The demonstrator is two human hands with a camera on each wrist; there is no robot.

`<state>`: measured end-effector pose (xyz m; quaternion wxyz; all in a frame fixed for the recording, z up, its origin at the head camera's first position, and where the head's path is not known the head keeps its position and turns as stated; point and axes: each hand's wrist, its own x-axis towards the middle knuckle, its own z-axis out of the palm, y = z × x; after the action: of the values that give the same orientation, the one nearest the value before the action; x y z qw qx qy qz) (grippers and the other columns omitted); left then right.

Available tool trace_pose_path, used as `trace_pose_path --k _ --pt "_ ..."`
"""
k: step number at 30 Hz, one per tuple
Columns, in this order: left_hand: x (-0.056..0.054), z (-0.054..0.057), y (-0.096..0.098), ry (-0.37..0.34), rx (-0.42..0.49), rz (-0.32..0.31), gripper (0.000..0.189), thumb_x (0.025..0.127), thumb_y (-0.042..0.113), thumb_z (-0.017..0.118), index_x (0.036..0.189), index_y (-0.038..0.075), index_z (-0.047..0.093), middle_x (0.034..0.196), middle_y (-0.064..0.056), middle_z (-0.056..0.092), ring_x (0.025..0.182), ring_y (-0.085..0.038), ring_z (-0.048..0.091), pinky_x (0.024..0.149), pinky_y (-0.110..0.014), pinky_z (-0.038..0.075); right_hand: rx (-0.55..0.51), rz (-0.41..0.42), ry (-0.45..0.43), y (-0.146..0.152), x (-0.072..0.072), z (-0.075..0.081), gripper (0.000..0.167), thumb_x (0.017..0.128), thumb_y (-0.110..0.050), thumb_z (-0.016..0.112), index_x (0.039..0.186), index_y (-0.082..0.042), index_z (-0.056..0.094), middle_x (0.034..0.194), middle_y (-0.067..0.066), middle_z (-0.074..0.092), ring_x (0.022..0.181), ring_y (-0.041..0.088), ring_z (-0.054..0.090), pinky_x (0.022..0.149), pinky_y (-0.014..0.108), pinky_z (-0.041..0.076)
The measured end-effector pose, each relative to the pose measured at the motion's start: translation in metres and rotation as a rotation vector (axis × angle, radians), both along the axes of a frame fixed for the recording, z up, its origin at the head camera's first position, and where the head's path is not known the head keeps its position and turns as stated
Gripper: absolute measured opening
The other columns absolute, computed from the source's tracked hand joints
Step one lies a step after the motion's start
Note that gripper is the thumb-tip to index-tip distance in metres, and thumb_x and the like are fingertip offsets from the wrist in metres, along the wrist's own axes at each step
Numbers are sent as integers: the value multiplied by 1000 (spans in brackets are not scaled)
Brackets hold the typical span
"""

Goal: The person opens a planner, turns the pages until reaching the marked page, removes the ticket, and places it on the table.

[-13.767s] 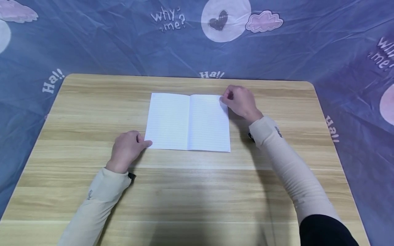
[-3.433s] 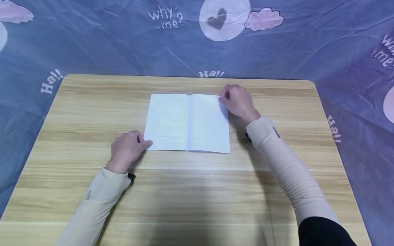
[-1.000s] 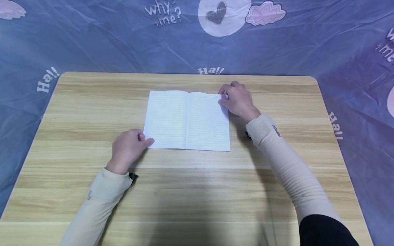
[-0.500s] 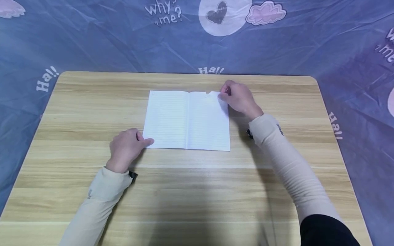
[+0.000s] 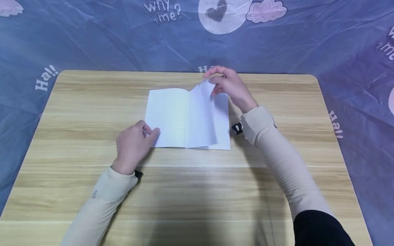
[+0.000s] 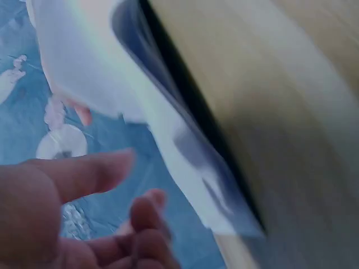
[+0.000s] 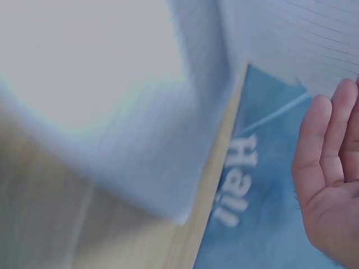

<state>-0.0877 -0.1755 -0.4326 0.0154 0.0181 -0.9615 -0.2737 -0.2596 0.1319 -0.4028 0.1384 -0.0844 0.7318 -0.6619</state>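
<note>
An open lined notebook [image 5: 167, 118] lies on the table, its right-hand page [image 5: 201, 119] raised and bent toward the spine, with a small notch at its top edge. Beneath it shows another lined page [image 5: 222, 123]. My right hand [image 5: 229, 85] pinches the raised page near its top corner; in the right wrist view the page is blurred and several fingers [image 7: 331, 145] are visible. My left hand [image 5: 133, 145] is over the notebook's lower left corner. In the left wrist view its thumb [image 6: 90, 174] and curled fingers stand apart, with nothing between them.
The light wood-grain table [image 5: 184, 194] extends around the notebook on every side. Behind and beside it hangs a blue printed cloth [image 5: 107, 37]. A small black device [image 5: 237, 128] shows at the right cuff, another [image 5: 138, 175] at the left.
My right hand has moved up and left from the notebook's upper right corner, lifting the page off the one below. My left hand has shifted slightly up and right.
</note>
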Motion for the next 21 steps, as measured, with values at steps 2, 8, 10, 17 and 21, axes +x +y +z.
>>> trace_pose_path --k 2,8,10,17,21 --pt "0 2 8 81 70 -17 34 104 36 71 89 5 72 68 -5 64 63 -28 62 65 -49 46 -74 15 -17 -9 -1 4 23 106 2 56 119 -2 75 130 18 70 68 21 73 68 30 61" --pt "3 13 25 186 272 -42 43 105 47 65 90 8 73 70 -3 60 63 -23 55 67 -41 41 -98 106 -1 -30 0 11 35 107 1 56 140 1 68 112 20 75 85 30 80 80 44 64" --pt "4 17 29 210 298 -48 40 102 46 69 90 8 72 70 -2 60 63 -22 55 66 -39 41 -76 116 -2 -33 1 11 40 107 0 56 145 0 66 115 17 74 87 29 80 84 45 64" --pt "7 20 33 276 259 -33 17 93 19 73 82 7 71 66 -2 61 60 -19 56 66 -39 43 -79 119 -27 -34 7 9 47 111 -6 59 157 -6 56 122 21 76 90 26 80 89 43 62" --pt "7 14 27 285 257 -8 15 92 13 71 79 6 70 66 -3 61 60 -19 56 64 -39 43 -46 111 15 -28 11 4 44 114 -16 57 156 -4 56 117 22 78 98 31 78 91 41 61"
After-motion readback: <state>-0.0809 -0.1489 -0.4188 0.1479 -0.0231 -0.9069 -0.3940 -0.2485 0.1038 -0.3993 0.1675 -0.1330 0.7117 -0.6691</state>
